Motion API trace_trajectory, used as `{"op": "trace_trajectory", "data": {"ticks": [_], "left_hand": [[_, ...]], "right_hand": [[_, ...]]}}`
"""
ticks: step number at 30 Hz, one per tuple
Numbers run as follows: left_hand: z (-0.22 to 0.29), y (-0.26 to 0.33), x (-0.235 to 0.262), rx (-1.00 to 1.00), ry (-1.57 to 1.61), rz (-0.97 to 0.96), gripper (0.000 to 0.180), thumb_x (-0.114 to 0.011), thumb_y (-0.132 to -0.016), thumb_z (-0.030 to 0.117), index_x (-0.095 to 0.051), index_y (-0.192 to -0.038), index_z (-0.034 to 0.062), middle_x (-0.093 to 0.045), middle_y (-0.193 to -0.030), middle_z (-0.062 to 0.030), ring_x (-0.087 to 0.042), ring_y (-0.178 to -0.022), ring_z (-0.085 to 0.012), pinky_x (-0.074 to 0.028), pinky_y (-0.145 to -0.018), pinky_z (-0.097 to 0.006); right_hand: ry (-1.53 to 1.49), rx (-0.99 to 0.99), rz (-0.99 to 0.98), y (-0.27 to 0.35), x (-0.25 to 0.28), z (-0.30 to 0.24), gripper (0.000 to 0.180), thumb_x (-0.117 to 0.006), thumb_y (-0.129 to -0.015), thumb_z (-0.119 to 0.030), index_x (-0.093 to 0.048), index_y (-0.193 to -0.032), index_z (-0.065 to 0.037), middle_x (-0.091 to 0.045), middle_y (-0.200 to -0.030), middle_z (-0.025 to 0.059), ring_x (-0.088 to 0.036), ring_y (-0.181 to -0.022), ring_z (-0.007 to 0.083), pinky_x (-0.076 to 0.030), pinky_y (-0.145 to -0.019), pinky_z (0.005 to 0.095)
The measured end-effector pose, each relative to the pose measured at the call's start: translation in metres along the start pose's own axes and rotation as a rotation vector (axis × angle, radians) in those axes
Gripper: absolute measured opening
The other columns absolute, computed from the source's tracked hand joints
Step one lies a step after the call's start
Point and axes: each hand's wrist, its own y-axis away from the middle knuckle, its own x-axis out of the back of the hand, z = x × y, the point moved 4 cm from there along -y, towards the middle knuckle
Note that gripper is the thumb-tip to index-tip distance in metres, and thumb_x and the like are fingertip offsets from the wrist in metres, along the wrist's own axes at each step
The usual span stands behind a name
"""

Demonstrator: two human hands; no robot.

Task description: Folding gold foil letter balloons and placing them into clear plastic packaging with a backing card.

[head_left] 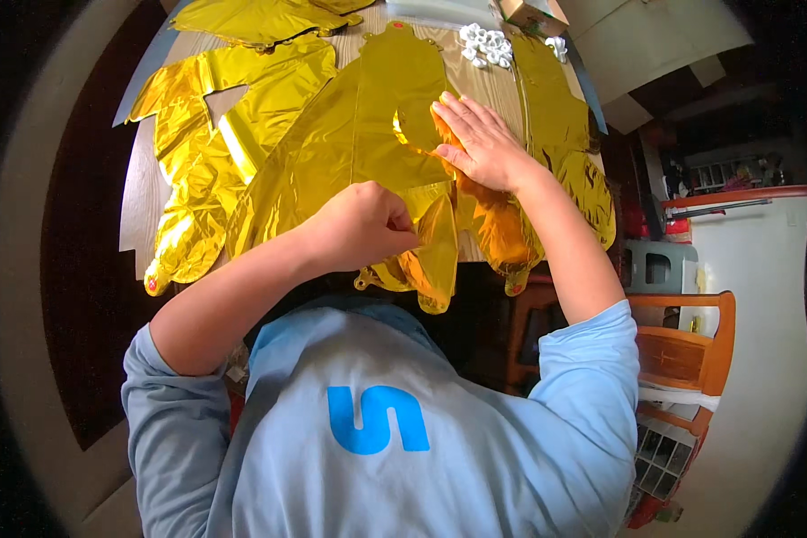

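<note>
A large gold foil balloon (332,143), uninflated, lies across the middle of the table, its lower end hanging over the near edge. My left hand (365,226) is closed, thumb and fingertips pinching a folded corner of the foil. Farther right, my right hand (482,143) lies with fingers stretched out, palm down on a crumpled part of the gold foil. What is under that palm is hidden.
More flat gold foil balloons lie at the left (184,134), far left and right (554,99). A white bundle of small loops (487,47), clear plastic sheets (444,11) and a cardboard box (533,15) sit at the back. A wooden chair (681,354) stands right.
</note>
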Motion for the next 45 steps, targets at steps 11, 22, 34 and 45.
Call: {"op": "trace_trajectory", "data": {"ticks": [11, 22, 34, 45], "left_hand": [[-0.001, 0.0, -0.006, 0.121, 0.014, -0.051, 0.032, -0.077, -0.087, 0.03, -0.071, -0.08, -0.0011, -0.068, -0.066, -0.0107, -0.065, -0.058, -0.0176, -0.052, -0.057, -0.033], [-0.002, 0.005, -0.001, 0.114, -0.055, -0.043, 0.036, -0.08, -0.082, 0.033, -0.069, -0.077, -0.0004, -0.065, -0.064, -0.011, -0.065, -0.06, -0.0197, -0.052, -0.058, -0.035], [0.011, -0.044, 0.036, -0.556, -0.552, 0.4, 0.062, -0.072, -0.088, 0.047, -0.059, -0.134, 0.0081, -0.055, -0.139, -0.0183, -0.049, -0.13, -0.0381, -0.037, -0.11, -0.049], [-0.02, -0.069, 0.014, -0.556, -0.586, 0.24, 0.078, -0.075, -0.079, 0.049, -0.055, -0.139, 0.0038, -0.05, -0.146, -0.0193, -0.041, -0.141, -0.0399, -0.03, -0.119, -0.051]], "right_hand": [[-0.021, 0.019, 0.047, 0.0, -0.003, 0.002, 0.075, -0.032, -0.104, -0.064, -0.023, -0.163, -0.019, -0.017, -0.17, 0.0075, -0.013, -0.157, 0.029, -0.01, -0.127, 0.0453], [0.018, 0.004, 0.015, -0.002, 0.0, -0.001, 0.074, -0.037, -0.104, -0.06, -0.021, -0.163, -0.019, -0.016, -0.17, 0.0078, -0.014, -0.156, 0.0292, -0.011, -0.127, 0.0442], [0.034, -0.012, -0.015, -0.001, 0.01, -0.007, 0.075, -0.045, -0.102, -0.058, -0.025, -0.162, -0.017, -0.02, -0.169, 0.0104, -0.017, -0.155, 0.0312, -0.013, -0.126, 0.0438], [-0.48, -0.147, 0.666, 0.068, 0.057, -0.019, 0.045, -0.065, -0.097, -0.031, -0.06, -0.133, -0.005, -0.058, -0.14, 0.0175, -0.057, -0.128, 0.0334, -0.046, -0.105, 0.0401]]}}
